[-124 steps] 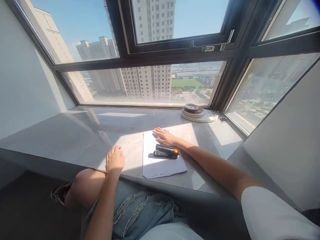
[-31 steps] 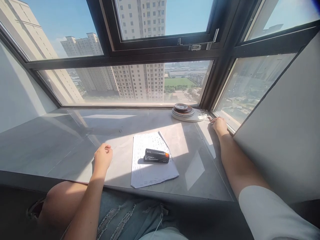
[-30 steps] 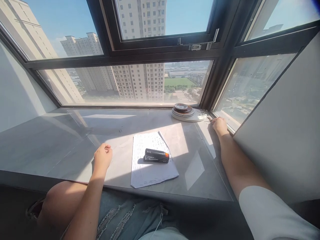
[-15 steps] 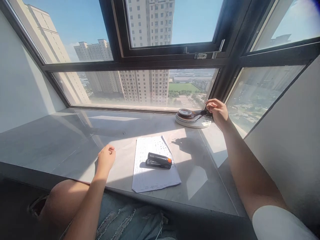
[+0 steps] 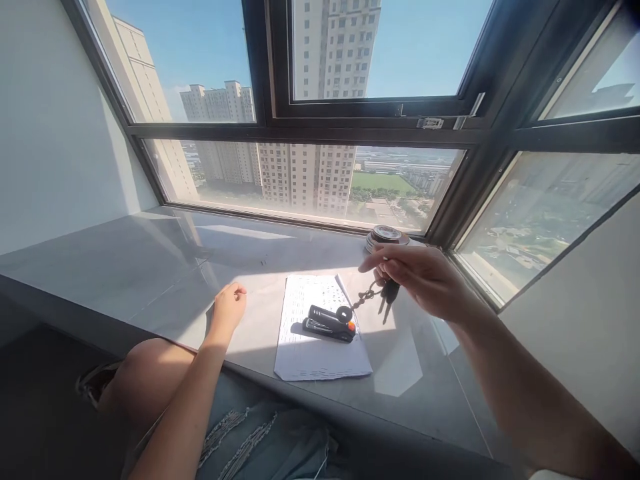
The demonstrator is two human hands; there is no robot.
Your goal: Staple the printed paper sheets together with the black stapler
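Note:
My right hand hangs in the air over the sill, fingers pinched on a bunch of keys with a chain and a round black tag dangling to the left. Just under the tag a black stapler with an orange end lies on a printed sheet of paper. My left hand rests loosely curled on the grey sill left of the paper, holding nothing that I can see.
A stack of plates sits in the sill's back right corner, partly behind my right hand. The grey stone sill runs wide to the left under the dark-framed windows. My bare knee presses against its front edge.
My right hand went from the paper to the right corner by the plates, picked up the keys there, and has carried them back over the stapler. The left hand stayed put.

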